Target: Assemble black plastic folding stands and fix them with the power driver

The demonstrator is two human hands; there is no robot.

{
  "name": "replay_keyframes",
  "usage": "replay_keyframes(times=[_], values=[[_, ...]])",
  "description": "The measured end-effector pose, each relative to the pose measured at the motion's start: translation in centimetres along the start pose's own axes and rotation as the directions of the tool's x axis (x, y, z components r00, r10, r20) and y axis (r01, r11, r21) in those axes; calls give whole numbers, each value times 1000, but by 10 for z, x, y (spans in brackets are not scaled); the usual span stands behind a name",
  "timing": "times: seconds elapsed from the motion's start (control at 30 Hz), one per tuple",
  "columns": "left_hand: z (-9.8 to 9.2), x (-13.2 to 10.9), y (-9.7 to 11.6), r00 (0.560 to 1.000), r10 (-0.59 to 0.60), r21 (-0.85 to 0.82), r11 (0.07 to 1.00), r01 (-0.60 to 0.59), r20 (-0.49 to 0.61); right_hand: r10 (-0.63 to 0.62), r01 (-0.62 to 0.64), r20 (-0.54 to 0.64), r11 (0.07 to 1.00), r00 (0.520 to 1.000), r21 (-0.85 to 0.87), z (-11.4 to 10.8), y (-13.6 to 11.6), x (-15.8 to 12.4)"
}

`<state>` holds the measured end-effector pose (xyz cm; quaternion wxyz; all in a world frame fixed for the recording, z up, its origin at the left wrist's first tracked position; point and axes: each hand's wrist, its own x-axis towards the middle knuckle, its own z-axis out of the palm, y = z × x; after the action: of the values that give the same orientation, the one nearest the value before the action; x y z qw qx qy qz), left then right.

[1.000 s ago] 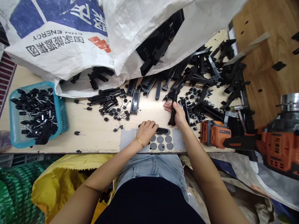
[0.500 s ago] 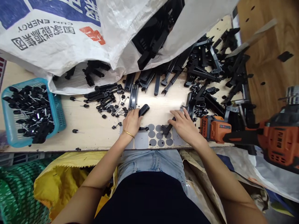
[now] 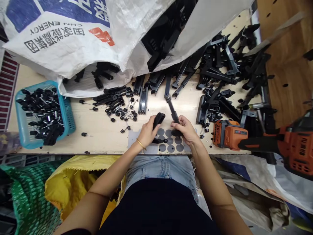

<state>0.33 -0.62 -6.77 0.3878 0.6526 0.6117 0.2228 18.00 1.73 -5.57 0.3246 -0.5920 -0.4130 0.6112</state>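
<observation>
My left hand [image 3: 147, 132] is closed around a short black plastic piece with a rounded end [image 3: 158, 120]. In my right hand [image 3: 186, 130], thumb and fingers grip a long black jointed arm [image 3: 173, 111], which points away from me with its lower end at the palm. A small black piece with a knob [image 3: 160, 141] lies below, between the hands, on a grey sheet with round dark discs [image 3: 170, 148]. Beyond my left hand is a bundle of slim black bars [image 3: 143, 100], near scattered black-headed screws [image 3: 124, 114].
At the left stands a blue basket [image 3: 68, 117] full of black-headed screws. A white woven sack [image 3: 127, 36] spills black parts at the back. More black arms [image 3: 217, 71] pile up at the right rear, and an orange cordless drill [image 3: 298, 143] lies at the right.
My right hand has moved left and lifted up the jointed arm. My left hand now holds the short black piece closer to the middle. The view has shifted slightly.
</observation>
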Motion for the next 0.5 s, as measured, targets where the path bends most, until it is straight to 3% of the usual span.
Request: replay_keyframes(times=[0.03,0.1,0.23,0.33,0.4,0.5], values=[[3,-5,5,999,-19,-92,996,23,35,12,-13,10,988,1000,155,1,-4,-1],[10,-14,15,996,-28,-201,979,45,87,19,-5,-44,953,999,303,6,-11,-5],[19,-25,29,998,27,-152,988,-18,53,-30,91,-236,964,971,249,18,-18,-11],[23,-34,31,997,83,-53,995,-83,5,-56,124,-291,968,955,219,24,-16,-12],[25,-42,31,991,133,1,991,-134,19,-43,121,-272,954,961,275,23,-17,-12],[24,-52,35,979,203,43,978,-202,0,-14,75,-154,914,988,398,16,-22,-15]])
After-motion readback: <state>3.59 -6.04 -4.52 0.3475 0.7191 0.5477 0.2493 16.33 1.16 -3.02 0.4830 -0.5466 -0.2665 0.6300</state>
